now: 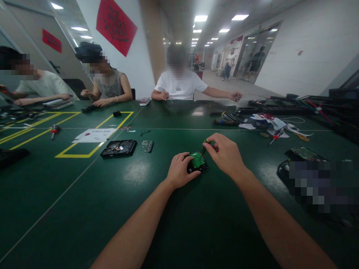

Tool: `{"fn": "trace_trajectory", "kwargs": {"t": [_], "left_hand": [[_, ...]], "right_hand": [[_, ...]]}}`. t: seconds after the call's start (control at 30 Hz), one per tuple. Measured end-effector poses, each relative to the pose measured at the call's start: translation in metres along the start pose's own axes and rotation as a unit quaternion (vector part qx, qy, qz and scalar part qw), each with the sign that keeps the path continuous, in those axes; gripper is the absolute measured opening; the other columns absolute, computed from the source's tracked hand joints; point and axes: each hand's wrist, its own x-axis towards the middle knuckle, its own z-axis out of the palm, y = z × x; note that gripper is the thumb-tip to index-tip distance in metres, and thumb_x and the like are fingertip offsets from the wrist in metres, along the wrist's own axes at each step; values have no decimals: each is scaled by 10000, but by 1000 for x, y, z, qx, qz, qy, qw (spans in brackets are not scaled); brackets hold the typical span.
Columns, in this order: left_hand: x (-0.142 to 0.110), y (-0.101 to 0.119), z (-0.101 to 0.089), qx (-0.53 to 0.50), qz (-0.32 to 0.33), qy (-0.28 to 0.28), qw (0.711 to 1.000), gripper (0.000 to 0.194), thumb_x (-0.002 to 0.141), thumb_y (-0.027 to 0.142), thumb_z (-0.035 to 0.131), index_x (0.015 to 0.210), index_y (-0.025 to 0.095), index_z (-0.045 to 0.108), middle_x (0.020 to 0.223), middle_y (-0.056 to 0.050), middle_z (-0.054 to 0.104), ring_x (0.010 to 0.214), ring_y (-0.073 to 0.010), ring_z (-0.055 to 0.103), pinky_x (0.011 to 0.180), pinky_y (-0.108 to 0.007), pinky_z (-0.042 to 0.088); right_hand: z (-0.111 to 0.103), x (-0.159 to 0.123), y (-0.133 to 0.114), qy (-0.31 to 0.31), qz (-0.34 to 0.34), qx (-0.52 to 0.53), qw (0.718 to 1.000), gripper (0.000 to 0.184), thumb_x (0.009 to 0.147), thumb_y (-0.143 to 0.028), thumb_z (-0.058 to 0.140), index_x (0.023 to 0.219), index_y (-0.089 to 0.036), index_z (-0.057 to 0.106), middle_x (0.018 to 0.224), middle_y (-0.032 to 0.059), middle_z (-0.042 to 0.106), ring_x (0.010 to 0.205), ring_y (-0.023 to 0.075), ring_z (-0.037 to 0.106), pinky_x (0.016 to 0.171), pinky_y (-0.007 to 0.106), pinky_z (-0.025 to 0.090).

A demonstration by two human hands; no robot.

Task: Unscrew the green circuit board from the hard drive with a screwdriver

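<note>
**Wide lanes at left and centre, clutter at right**

The bare green table (134,213) leaves broad passage left of the left forearm, up to the black open case (119,148) and the small circuit board (147,146) near it. A clear gap separates that board from the left hand (179,170). Over the green-faced unit (198,160), both hands and the screwdriver (206,147) block access. Past the right hand (227,153), a strip stays free before the dark bulky object (319,186); farther off, crumpled white material (269,122) and tools (224,122) obstruct.
</note>
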Motion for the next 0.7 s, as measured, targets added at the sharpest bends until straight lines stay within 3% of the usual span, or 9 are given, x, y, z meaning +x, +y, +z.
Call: {"fn": "trace_trajectory", "kwargs": {"t": [0.27, 0.4, 0.57, 0.7], "left_hand": [[1, 0, 0, 4, 4, 1, 1000, 657, 800, 602, 797, 1340, 262, 640, 1435, -112, 579, 1346, -350, 522, 1155, -543, 405], [1, 0, 1, 5, 5, 3, 1000, 660, 804, 605, 792, 1338, 248, 640, 1435, -116, 580, 1340, -346, 524, 1153, -537, 407], [0, 0, 0, 11, 4, 0, 1000, 660, 801, 604, 796, 1340, 257, 637, 1439, -115, 580, 1346, -352, 522, 1155, -544, 406], [0, 1, -1, 9, 3, 0, 1000, 657, 810, 601, 788, 1344, 251, 635, 1441, -119, 579, 1348, -350, 521, 1155, -541, 408]], "right_hand": [[-3, 1, -2, 9, -9, -16, 1000, 132, 1017, -314, 588, 963, -228, 671, 1012, 86, 731, 930, 254, 673, 806, 375, 486], [-1, 1, -1, 21, -2, -7, 1000, 130, 997, -329, 628, 938, -218, 661, 1001, 84, 730, 854, 237, 669, 766, 366, 484], [-3, 0, -2, -18, -2, 34, 999, 103, 1001, -255, 590, 1075, -235, 658, 1046, 63, 740, 819, 215, 672, 744, 352, 489], [-2, 0, -2, 10, 1, 61, 998, 96, 996, -310, 612, 1034, -235, 659, 1086, 74, 703, 796, 199, 660, 721, 347, 503]]}}
